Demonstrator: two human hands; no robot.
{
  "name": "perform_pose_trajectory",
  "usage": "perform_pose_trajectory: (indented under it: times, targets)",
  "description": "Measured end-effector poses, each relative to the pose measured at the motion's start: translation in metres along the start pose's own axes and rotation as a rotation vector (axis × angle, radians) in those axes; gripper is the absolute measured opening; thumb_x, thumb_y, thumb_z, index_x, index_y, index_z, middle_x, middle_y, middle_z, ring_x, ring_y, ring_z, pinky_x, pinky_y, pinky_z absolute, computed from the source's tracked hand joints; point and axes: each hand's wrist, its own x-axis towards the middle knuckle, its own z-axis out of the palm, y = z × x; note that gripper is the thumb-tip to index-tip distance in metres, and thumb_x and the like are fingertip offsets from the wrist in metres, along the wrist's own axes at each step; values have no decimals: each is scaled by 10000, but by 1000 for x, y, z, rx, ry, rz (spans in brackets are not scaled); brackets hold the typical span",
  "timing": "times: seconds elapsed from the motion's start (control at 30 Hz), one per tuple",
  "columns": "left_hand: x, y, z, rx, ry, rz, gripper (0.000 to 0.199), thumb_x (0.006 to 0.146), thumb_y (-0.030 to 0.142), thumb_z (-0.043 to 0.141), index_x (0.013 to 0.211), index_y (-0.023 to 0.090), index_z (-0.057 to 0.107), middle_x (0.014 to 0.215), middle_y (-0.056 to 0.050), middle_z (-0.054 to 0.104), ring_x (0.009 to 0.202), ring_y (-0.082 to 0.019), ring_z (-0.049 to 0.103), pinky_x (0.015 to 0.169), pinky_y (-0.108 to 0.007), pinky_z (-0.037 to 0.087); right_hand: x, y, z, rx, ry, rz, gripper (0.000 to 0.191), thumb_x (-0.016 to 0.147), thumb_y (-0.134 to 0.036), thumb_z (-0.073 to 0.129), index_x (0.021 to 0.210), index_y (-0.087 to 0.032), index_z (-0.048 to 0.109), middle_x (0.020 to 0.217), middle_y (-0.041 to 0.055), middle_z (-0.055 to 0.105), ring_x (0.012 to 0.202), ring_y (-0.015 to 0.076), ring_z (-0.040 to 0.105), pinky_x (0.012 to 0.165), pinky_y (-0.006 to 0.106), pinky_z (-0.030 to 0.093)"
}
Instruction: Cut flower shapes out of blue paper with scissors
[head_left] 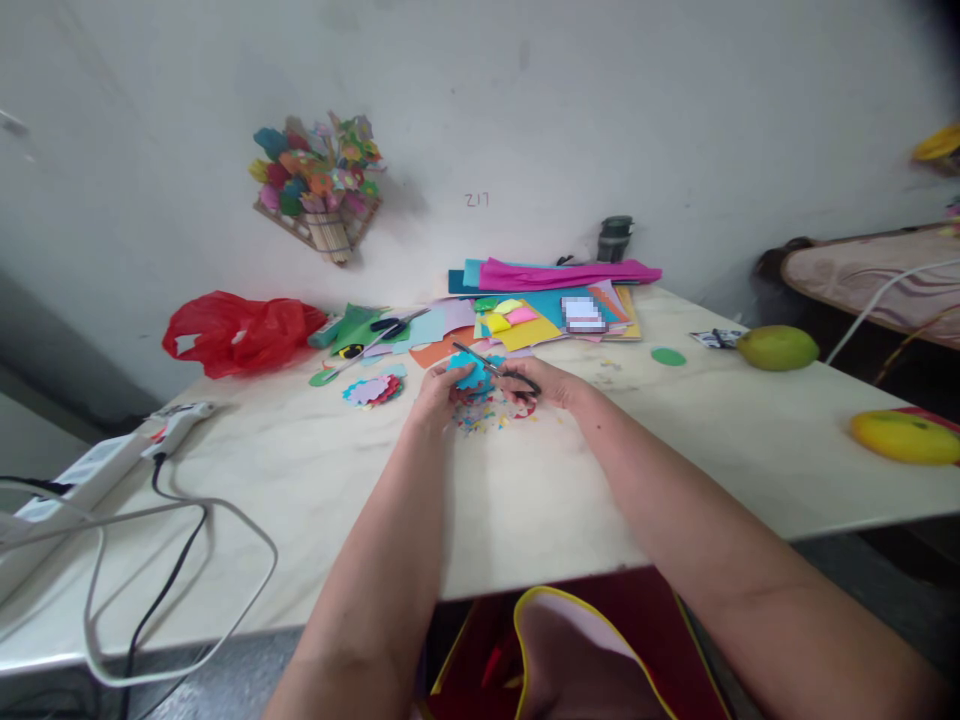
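Note:
My left hand (435, 392) pinches a blue paper piece (472, 372) with a scalloped edge, near the middle of the table. The fingers of my right hand (541, 382) are in the black handles of a pair of scissors (487, 364), whose blades lie over the blue paper. Small coloured paper scraps (484, 416) are scattered on the table just below both hands. To the left of my left hand is a pile of scalloped paper pieces (373, 390), lilac on top with red and blue below.
Coloured sheets (536, 330) lie behind the hands. At the left are a second pair of scissors (375, 345), a red plastic bag (240, 330), and a power strip (90, 480) with cables. A green paper circle (668, 356) and two mangoes (778, 347) lie to the right.

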Motion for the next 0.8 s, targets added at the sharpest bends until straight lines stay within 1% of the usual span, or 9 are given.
perform_pose_trajectory:
  times: [0.1,0.27,0.47,0.63,0.8]
  targets:
    - [1,0,0,-4,22,3,225,585,223,799,689,130,624,623,-38,665,534,-141,626,586,-278,563,0,2,-1,1,-16,-9,286,763,-380,709,736,-157,533,498,-41,536,346,53,435,304,159,306]
    - [1,0,-1,-10,37,25,196,589,203,777,670,136,612,579,-25,638,470,-119,581,520,-248,527,0,1,-1,8,-27,15,284,763,-372,709,721,-158,527,484,-38,537,341,57,441,297,157,298]
    - [1,0,-1,-5,-6,43,216,552,194,781,628,141,586,565,-10,614,459,-102,553,455,-215,463,-2,-6,3,41,4,37,199,802,-292,652,727,-153,530,493,-38,537,333,52,434,290,154,289]
    - [0,1,-1,21,-30,28,261,536,219,796,583,156,547,499,19,549,421,-87,507,404,-203,422,0,-3,3,63,10,24,142,810,-238,610,732,-152,527,501,-32,541,331,50,425,285,152,270]
    - [-1,2,0,42,-42,23,295,516,242,808,594,157,536,494,28,540,408,-88,509,411,-209,430,-1,-4,4,63,20,21,140,795,-242,627,749,-157,526,502,-37,539,331,55,424,283,158,268]
